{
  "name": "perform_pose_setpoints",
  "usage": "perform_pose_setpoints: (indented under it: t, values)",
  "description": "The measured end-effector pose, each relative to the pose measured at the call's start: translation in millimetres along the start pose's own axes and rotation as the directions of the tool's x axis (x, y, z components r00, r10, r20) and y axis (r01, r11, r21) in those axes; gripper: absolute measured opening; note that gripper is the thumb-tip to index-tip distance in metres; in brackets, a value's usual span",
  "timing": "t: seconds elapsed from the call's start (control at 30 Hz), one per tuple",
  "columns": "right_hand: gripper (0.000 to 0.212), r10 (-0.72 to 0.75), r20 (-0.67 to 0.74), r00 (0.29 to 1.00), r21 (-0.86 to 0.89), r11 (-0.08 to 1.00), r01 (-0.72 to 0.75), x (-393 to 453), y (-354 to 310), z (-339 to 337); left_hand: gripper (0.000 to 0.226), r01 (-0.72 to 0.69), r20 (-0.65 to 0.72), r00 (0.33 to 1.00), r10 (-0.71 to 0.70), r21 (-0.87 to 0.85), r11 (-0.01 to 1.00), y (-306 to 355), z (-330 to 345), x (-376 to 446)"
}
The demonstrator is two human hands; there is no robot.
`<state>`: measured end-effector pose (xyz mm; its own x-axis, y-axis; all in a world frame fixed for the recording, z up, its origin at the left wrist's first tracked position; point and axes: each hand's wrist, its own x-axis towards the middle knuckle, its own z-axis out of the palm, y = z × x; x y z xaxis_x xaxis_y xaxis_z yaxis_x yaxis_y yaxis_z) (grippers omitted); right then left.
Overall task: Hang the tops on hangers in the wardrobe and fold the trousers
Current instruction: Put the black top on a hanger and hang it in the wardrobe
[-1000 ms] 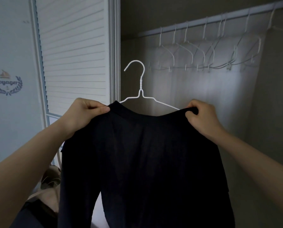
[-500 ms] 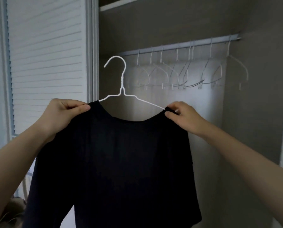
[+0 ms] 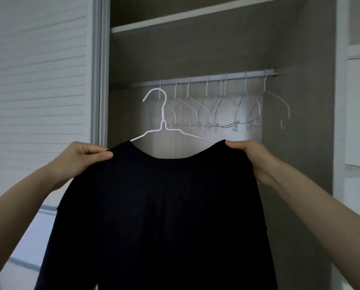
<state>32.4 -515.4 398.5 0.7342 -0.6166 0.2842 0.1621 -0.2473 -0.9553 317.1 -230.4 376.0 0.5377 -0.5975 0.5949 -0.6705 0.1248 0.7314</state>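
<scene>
Grey-brown panels line the open wardrobe (image 3: 300,122), with a white shelf (image 3: 196,14) across its top and a pale rail (image 3: 204,78) below it carrying a row of bare wire hangers (image 3: 223,109). A white louvred door (image 3: 37,80) stands to the left. In front of the opening a black top (image 3: 164,216) hangs on a white wire hanger (image 3: 163,120), held up below the rail and not hooked on it. The left hand (image 3: 78,162) pinches the top's left shoulder between thumb and curled fingers; the right hand (image 3: 252,158) grips the right shoulder, fingers closed on the cloth. The hanger's arms vanish inside the top, whose hem is cut off by the frame's bottom edge. At the far right a small rounded ledge, possibly a shelf (image 3: 354,170), is too dim to make out.
</scene>
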Motion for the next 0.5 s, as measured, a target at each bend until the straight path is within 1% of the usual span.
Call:
perform_pose_setpoints:
  t: [0.03,0.1,0.17,0.2,0.23,0.3,0.33,0.37,0.4,0.43,0.47,0.5]
  values:
    - [0.024,0.012,-0.016,1.0,-0.021,1.0,-0.012,-1.5,-3.3,-3.3,0.018,0.014,-0.011,1.0,-0.014,-0.036,0.999,-7.0,1.0,1.8]
    - [0.031,-0.023,-0.027,0.999,-0.169,0.986,0.018,-3.6,-10.8,-9.2,0.018,0.036,0.002,0.999,-0.036,-0.129,0.991,-16.5,10.5,9.8]
    - [0.035,-0.066,0.008,0.998,-0.361,0.93,0.064,-7.0,-17.6,-8.1,0.017,0.05,0.031,0.999,-0.045,-0.202,0.978,-20.1,24.6,21.6]
    - [0.037,-0.075,0.029,0.997,-0.423,0.903,0.081,-8.7,-19.9,-6.7,0.015,0.051,0.03,0.999,-0.045,-0.216,0.975,-21.7,30.1,28.0]
    - [0.037,-0.076,0.039,0.996,-0.45,0.889,0.085,-10.2,-21.5,-5.3,0.014,0.05,0.023,0.999,-0.046,-0.218,0.975,-23.1,34.2,34.4]
    - [0.036,-0.043,0.016,0.999,-0.404,0.914,0.046,-11.8,-24.2,-5.1,0.011,0.031,-0.017,0.999,-0.034,-0.162,0.986,-28.9,40.9,50.2]
    - [0.034,-0.018,-0.019,1.0,-0.35,0.937,0.01,-11.5,-25.3,-5.2,0.011,0.01,-0.051,0.999,-0.012,-0.051,0.999,-32.9,44.6,58.7]
    - [0.032,0.015,-0.061,0.998,-0.303,0.952,-0.033,-10.8,-26.9,-4.2,0.015,-0.026,-0.069,0.997,0.034,0.113,0.993,-34.1,50.1,65.0]
    - [0.031,0.055,-0.103,0.993,-0.267,0.96,-0.081,-9.8,-29.2,-2.9,0.025,-0.068,-0.058,0.995,0.087,0.274,0.959,-33.1,57.3,70.0]
    - [0.03,0.094,-0.14,0.986,-0.237,0.963,-0.125,-8.4,-32.1,1.3,0.033,-0.119,-0.017,0.991,0.134,0.35,0.929,-29.5,65.8,72.6]
    - [0.028,0.12,-0.162,0.98,-0.203,0.967,-0.152,-6.8,-36.3,6.7,0.037,-0.165,0.038,0.986,0.163,0.35,0.922,-23.4,74.8,72.5]
    - [0.025,0.129,-0.165,0.978,-0.167,0.973,-0.156,-4.2,-41.6,15.0,0.037,-0.2,0.106,0.979,0.176,0.293,0.935,-16.9,83.8,69.9]
